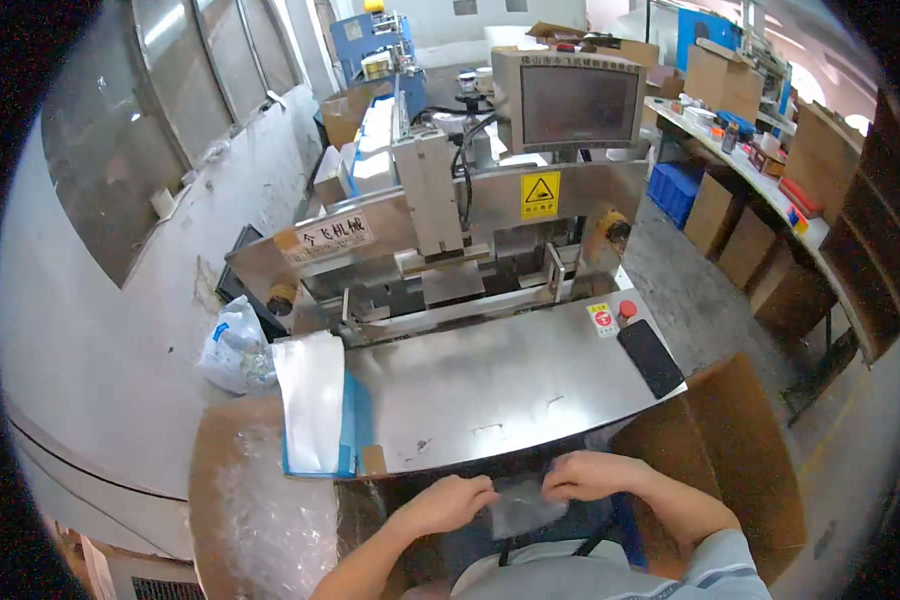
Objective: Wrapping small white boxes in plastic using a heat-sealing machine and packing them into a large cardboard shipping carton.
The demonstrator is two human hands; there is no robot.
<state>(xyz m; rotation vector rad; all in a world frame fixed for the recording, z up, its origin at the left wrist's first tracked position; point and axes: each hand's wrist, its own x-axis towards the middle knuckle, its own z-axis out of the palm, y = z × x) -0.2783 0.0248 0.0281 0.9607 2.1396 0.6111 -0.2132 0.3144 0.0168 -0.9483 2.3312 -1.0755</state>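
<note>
Clear plastic bag (526, 512) is at the near side of the metal table (480, 395), in front of the person's body. Its upper edge runs from left to right, and the body of it hangs toward the near side; which axis is longer, I cannot tell. The left hand (455, 502) and the right hand (588, 476) are apart, each pinching one side. A cardboard box (208, 470) stands to the left, another carton (755, 450) to the right.

Behind the bag (528, 508), a worktable (470, 390) bears a phone (652, 358) at right.
</note>
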